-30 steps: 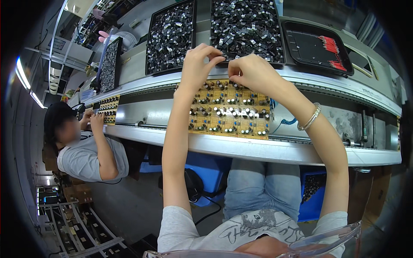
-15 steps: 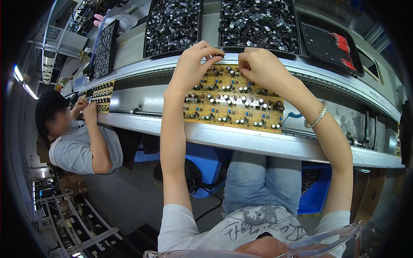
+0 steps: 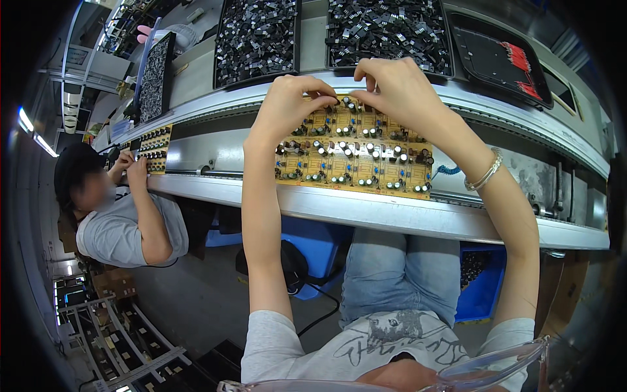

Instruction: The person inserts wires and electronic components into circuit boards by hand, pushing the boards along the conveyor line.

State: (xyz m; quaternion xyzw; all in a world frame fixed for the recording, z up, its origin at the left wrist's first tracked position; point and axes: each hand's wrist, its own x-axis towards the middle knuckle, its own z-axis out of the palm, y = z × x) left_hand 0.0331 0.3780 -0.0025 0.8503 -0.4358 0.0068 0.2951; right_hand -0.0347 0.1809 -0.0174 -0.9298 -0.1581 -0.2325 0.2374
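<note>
A yellow-brown circuit board panel [image 3: 359,190], thickly set with small capacitors and other components, lies across the rails in front of me. Over its far edge, my left hand [image 3: 292,104] pinches a small dark electronic part between thumb and forefinger; the fingers partly cover it. Just to the right, my right hand [image 3: 400,91] hovers over the same edge. Its thumb and forefinger are apart, and I see nothing between them. Both sets of fingertips are close together near a white-topped capacitor [image 3: 345,100].
Beyond the rail stand two trays of black parts, a left tray [image 3: 258,42] and a right tray [image 3: 385,32]. A black tray [image 3: 483,62] with red pieces is at far right. On the left, a co-worker [image 3: 130,222] handles another board [image 3: 157,147]. A blue bin [image 3: 480,294] sits below.
My left hand has lowered the small dark part toward the board's far edge. My right hand has shifted left and up, its thumb and forefinger now spread apart.
</note>
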